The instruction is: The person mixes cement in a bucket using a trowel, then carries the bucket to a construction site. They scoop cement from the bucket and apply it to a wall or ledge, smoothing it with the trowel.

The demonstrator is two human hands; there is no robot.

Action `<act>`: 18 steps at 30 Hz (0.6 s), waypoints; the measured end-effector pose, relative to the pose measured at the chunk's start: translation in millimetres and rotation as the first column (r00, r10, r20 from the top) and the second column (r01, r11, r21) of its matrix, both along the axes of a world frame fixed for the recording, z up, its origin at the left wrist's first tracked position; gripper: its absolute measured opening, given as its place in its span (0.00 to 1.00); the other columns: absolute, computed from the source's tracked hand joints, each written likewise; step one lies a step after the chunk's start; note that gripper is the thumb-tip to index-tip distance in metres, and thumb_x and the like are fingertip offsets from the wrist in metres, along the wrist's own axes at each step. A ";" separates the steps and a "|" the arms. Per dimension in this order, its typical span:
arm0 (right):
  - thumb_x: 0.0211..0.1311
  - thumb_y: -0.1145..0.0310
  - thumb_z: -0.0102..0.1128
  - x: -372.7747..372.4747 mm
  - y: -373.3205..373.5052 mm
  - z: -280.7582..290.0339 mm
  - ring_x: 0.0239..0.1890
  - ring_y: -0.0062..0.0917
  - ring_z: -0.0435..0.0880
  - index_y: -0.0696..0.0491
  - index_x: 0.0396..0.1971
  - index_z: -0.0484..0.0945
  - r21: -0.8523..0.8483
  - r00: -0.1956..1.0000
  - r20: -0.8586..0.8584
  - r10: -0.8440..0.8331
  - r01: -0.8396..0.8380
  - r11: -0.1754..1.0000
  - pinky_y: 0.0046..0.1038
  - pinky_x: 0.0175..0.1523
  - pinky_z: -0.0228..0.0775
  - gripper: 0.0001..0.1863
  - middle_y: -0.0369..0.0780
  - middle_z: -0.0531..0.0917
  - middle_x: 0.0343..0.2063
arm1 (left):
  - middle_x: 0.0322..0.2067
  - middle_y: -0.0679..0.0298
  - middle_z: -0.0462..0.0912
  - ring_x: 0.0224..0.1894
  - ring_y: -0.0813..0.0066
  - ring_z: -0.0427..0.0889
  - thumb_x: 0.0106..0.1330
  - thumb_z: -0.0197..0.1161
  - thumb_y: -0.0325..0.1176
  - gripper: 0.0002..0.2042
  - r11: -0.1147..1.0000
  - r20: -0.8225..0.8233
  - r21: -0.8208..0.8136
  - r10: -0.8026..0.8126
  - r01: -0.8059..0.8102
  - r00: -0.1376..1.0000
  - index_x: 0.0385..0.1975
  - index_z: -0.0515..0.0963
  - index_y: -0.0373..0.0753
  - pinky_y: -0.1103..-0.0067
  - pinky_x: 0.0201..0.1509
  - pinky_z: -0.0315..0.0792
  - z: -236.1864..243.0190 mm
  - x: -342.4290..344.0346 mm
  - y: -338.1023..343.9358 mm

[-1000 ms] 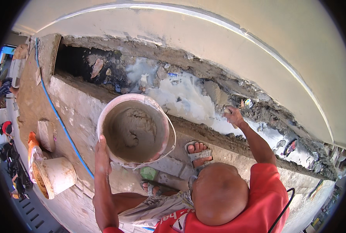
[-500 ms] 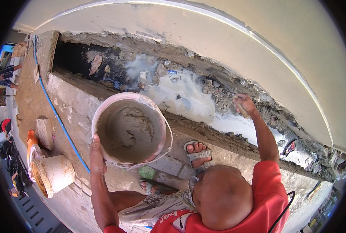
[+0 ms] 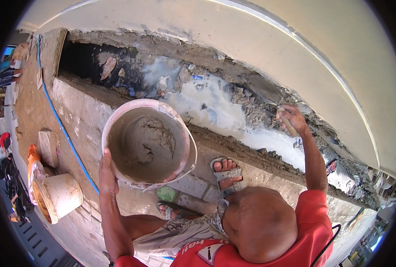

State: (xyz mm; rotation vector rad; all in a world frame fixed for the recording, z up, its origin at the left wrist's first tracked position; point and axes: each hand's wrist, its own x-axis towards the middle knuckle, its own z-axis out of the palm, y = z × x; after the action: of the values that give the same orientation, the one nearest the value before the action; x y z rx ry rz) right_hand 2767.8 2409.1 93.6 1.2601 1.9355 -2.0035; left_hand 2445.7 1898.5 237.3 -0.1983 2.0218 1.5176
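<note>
My left hand (image 3: pixel 107 175) grips the left side of a pale, pinkish bucket (image 3: pixel 178 116), thumb up by the rim and the other fingers hidden. Wet grey mortar (image 3: pixel 149 139) partly fills the tilted bucket, and its wire handle hangs over the right side. Farther right, my right hand (image 3: pixel 293 117) is closed round the wooden handle of a trowel (image 3: pixel 288 127). The trowel's small blade is mostly hard to make out, close to the rough mortared side (image 3: pixel 264 86) of the trench under the wall.
Milky water (image 3: pixel 211 104) and rubble lie in the trench. My sandalled foot (image 3: pixel 227 173) stands at its near side. A blue hose (image 3: pixel 62 120) runs along the left, by a dirty white bucket (image 3: pixel 62 196) and a pale block (image 3: pixel 48 148). People sit or stand at the far left.
My right hand has moved a little to the right along the trench side with the trowel. My left hand stays on the bucket, which sits slightly farther left in the picture.
</note>
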 end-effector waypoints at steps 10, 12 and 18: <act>0.58 0.63 0.61 19.3 -29.1 -54.7 0.22 0.23 0.79 0.64 0.44 0.74 0.687 0.946 -0.038 0.321 -0.209 0.696 0.28 0.27 0.71 0.20 0.42 0.79 0.25 | 0.56 0.56 0.73 0.57 0.68 0.72 0.71 0.48 0.54 0.31 1.000 0.011 0.012 0.007 -0.007 1.000 0.59 0.65 0.30 0.73 0.62 0.64 1.3 0.3 4.1; 0.60 0.62 0.59 8.5 -38.5 -89.8 0.24 0.24 0.79 0.63 0.47 0.74 0.807 0.908 0.033 0.418 -0.271 0.525 0.29 0.29 0.72 0.21 0.44 0.79 0.28 | 0.56 0.56 0.73 0.57 0.68 0.72 0.71 0.47 0.54 0.31 1.000 0.006 -0.004 0.010 -0.010 1.000 0.59 0.65 0.30 0.73 0.62 0.64 1.1 0.0 3.7; 0.59 0.56 0.57 -43.3 -23.2 -129.5 0.29 0.39 0.81 0.61 0.51 0.73 0.609 0.923 0.207 0.324 -0.381 0.696 0.36 0.39 0.73 0.26 0.51 0.81 0.31 | 0.65 0.57 0.63 0.66 0.66 0.61 0.71 0.47 0.54 0.33 0.997 0.074 0.051 -0.062 0.058 0.995 0.65 0.58 0.33 0.71 0.69 0.54 3.7 -2.0 0.6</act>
State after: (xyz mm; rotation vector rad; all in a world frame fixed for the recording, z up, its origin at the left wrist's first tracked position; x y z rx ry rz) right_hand 2724.4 2385.9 -35.9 0.9112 2.6824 -1.1030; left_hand 2443.7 1899.1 240.9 -0.1717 1.9123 1.4987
